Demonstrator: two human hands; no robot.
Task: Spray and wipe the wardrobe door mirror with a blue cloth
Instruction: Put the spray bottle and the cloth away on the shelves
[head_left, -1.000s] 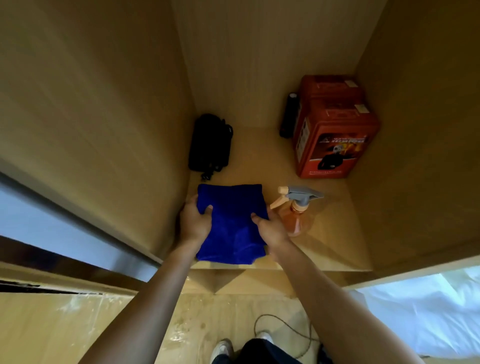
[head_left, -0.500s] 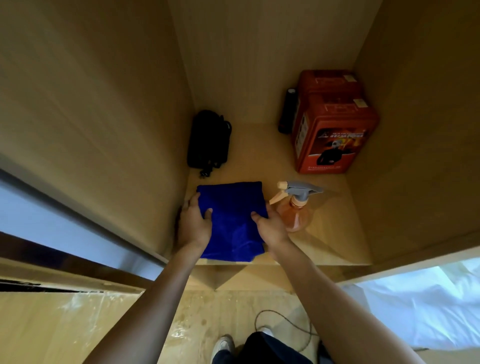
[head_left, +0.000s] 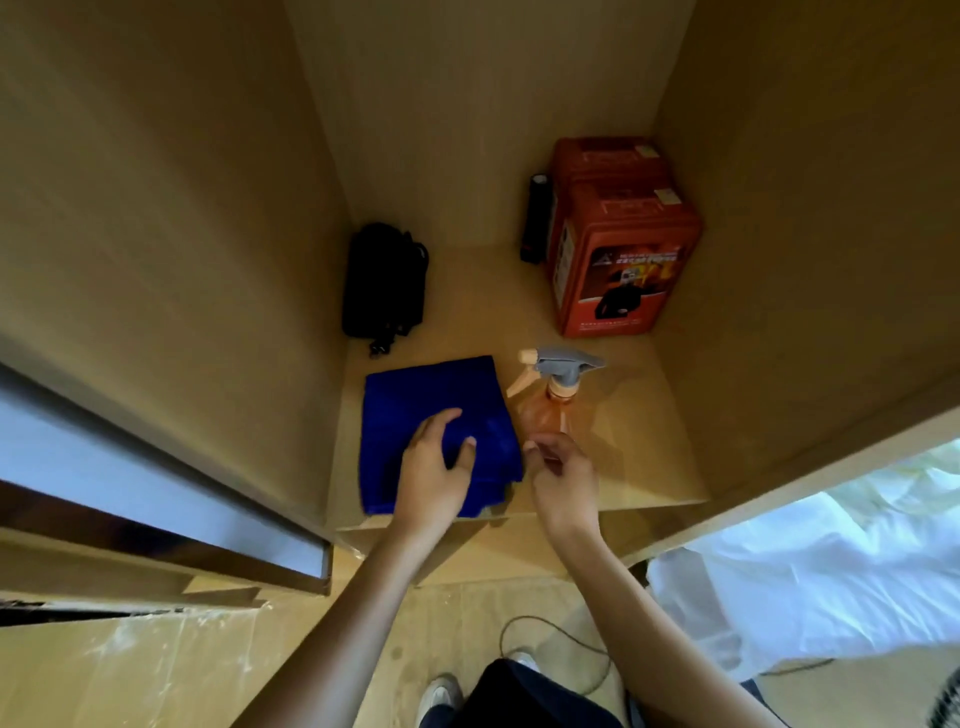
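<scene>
Setting: a wooden wardrobe compartment is seen from above; its shelf (head_left: 613, 467) carries every item listed here.
Cloth: a folded blue cloth (head_left: 410, 410) is laid flat at the front left of the shelf, close to the left wall.
Left hand: the left hand (head_left: 434, 467) is placed on the near right part of the cloth; its fingers (head_left: 441, 418) are bent over the fabric, the thumb is pressed down at about 2 o'clock from the palm, and the cloth is bunched slightly between them, so it is taken as grasped.
Right hand: the right hand (head_left: 563, 475) is held just to the right of the cloth's edge, at the near side of the bottle; its fingers are loosely curled and released, and nothing is gripped. Contact with the bottle cannot be told.
Bottle: an orange spray bottle (head_left: 548, 415) with a grey trigger head is stood upright just beside the cloth, at 3 o'clock from it; the nozzle is pointed towards 9 o'clock.
Pouch: a black pouch (head_left: 382, 283) is propped against the left wall, at 12 o'clock from the cloth and apart from it.
Boxes: two red boxes (head_left: 623, 260) are set one behind the other in the back right corner, at 1 o'clock from the bottle.
Cylinder: a black cylinder (head_left: 535, 218) is stood touching the left side of the boxes.
Door: a sliding door (head_left: 130, 467) with a pale panel is seen edge-on at 8 o'clock.
Bed: white bedding (head_left: 831, 571) is seen at 4 o'clock.
Floor: a thin cable (head_left: 506, 631) is looped on the floor near a white shoe (head_left: 439, 696).
</scene>
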